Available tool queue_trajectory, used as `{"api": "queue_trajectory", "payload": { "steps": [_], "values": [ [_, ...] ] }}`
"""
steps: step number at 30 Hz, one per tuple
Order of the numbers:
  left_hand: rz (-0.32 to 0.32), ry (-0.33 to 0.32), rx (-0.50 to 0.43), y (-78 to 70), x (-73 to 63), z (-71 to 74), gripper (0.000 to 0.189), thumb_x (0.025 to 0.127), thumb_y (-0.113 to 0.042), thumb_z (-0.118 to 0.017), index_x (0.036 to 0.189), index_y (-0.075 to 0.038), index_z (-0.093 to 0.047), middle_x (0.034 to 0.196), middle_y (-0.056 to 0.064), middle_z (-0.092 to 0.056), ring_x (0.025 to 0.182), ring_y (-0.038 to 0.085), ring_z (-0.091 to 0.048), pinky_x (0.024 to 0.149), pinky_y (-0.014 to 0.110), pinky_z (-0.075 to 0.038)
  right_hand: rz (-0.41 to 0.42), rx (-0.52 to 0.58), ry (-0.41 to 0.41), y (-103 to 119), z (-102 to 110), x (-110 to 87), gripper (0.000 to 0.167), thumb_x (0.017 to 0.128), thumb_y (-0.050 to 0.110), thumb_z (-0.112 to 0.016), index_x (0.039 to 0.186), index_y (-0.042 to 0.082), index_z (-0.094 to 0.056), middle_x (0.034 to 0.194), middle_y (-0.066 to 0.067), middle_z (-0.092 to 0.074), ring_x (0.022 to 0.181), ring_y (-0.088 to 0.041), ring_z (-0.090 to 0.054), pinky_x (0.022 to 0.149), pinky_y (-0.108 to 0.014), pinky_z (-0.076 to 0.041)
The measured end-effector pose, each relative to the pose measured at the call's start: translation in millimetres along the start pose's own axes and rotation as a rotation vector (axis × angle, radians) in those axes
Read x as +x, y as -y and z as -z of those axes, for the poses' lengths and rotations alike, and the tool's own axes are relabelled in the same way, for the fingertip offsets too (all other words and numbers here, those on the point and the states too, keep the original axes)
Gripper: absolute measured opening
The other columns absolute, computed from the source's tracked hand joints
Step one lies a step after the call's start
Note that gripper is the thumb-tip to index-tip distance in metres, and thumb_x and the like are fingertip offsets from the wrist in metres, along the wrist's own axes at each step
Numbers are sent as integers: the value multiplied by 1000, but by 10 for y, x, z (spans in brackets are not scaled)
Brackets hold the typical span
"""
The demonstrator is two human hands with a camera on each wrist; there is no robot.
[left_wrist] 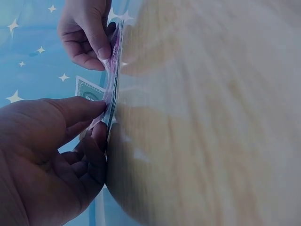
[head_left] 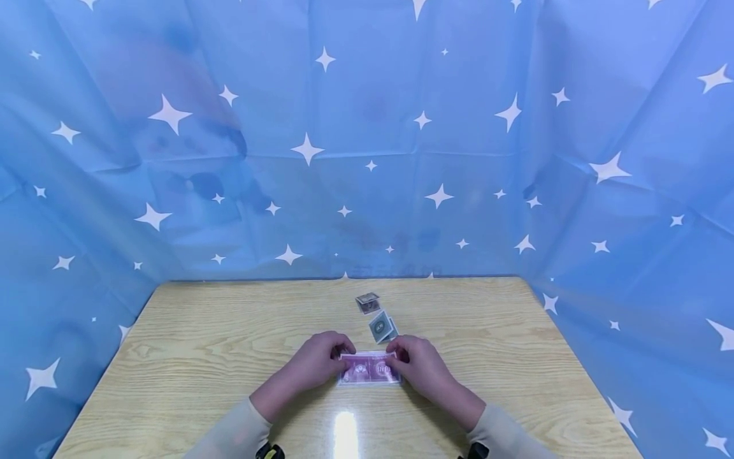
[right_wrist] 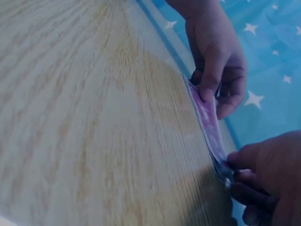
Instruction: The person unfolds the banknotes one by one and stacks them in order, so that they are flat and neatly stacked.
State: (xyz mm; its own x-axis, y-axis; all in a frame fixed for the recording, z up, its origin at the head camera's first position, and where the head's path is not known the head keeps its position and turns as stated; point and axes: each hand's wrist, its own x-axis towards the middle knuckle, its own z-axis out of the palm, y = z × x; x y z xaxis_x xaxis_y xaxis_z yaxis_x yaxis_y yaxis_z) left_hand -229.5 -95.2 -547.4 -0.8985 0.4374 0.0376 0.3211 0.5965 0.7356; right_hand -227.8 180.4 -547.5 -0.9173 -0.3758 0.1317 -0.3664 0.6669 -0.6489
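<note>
A pink-purple banknote (head_left: 369, 370) lies flat and lengthwise close over the table in the middle. My left hand (head_left: 315, 362) pinches its left end between thumb and fingers. At the other end my right hand (head_left: 423, 368) pinches it the same way, thumb on top. Edge-on in the left wrist view, the pink banknote (left_wrist: 109, 80) shows darker, greenish layers directly under it. The right wrist view shows the banknote (right_wrist: 207, 117) stretched between both hands, slightly bowed. Just beyond it stands a folded green banknote (head_left: 381, 326), tilted, near the right fingertips.
Farther back, a small folded brownish banknote (head_left: 368, 302) stands on the table. The wood-grain table (head_left: 229, 331) reaches back to a blue curtain (head_left: 367, 115) with white stars, which also hangs along both sides. A bright light reflection lies near the front.
</note>
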Motion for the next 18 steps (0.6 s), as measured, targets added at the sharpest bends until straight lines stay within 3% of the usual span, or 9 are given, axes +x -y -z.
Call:
{"api": "queue_trajectory", "payload": {
  "steps": [9, 18],
  "values": [
    [19, 11, 63, -41, 4, 6, 19, 93, -9, -86, 111, -15, -81, 96, -5, -63, 87, 10, -59, 80, 33, -54, -22, -57, 3, 3, -12, -3, 16, 94, 9, -88, 96, 20, -76, 87, 9, -58, 75, -5, -53, 65, -25, -49],
    [34, 5, 66, -31, 14, -16, 19, 92, -11, -88, 109, -15, -81, 98, -4, -63, 91, 12, -61, 85, 37, -56, -6, -61, -14, -18, -34, -2, 17, 91, 8, -90, 96, 17, -77, 91, 8, -56, 77, -6, -52, 67, -26, -49]
  ]
}}
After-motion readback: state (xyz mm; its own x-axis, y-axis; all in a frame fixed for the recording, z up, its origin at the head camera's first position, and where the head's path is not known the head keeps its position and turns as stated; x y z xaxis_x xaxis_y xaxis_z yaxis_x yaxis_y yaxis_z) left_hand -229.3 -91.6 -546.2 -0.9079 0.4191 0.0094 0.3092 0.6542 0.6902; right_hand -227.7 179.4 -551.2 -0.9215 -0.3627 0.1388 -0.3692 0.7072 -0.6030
